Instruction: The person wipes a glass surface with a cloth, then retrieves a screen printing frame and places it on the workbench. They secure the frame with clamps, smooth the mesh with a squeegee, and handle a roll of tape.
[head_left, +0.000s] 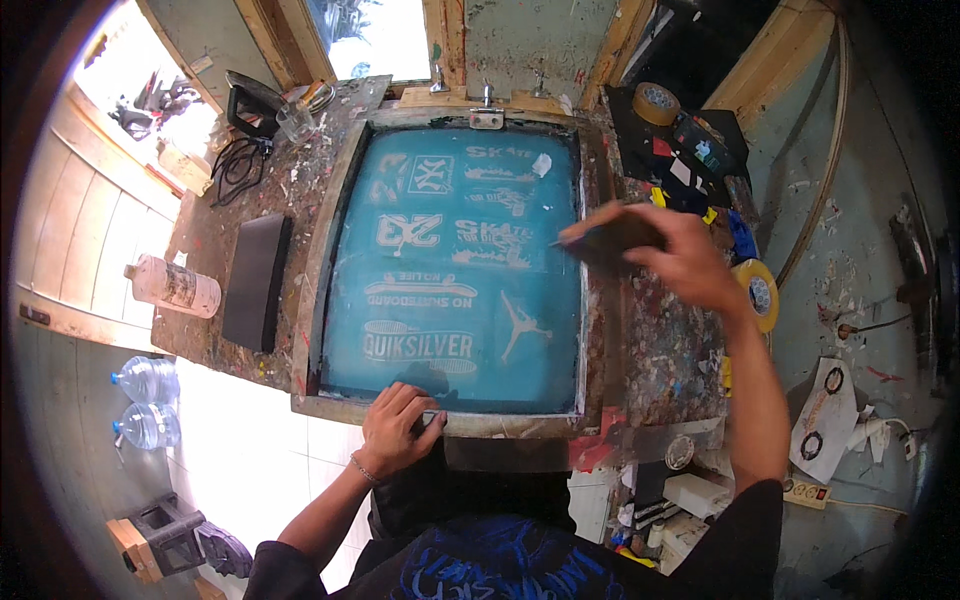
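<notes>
A screen-printing frame [318, 290] with teal mesh lies in front of me, pale letterings and figures showing across the mesh. My left hand [397, 428] is closed over its near edge, fingers bent onto the rim. My right hand [695, 258] grips a wooden squeegee [612, 238], blurred by motion, above the right side of the frame. The squeegee is tilted, and one end reaches over the mesh. A small white scrap [542, 165] sits near the mesh's upper right corner. Metal hinge clamps [487, 118] hold the frame at its far edge.
Left on the paint-stained bench [205, 330] are a dark flat box [257, 285], a pinkish-white bottle [175, 285], a glass jar [296, 122] and an iron [250, 105] with its cord. Tape rolls [757, 293] and coloured scraps lie right. Water bottles [150, 425] stand on the floor.
</notes>
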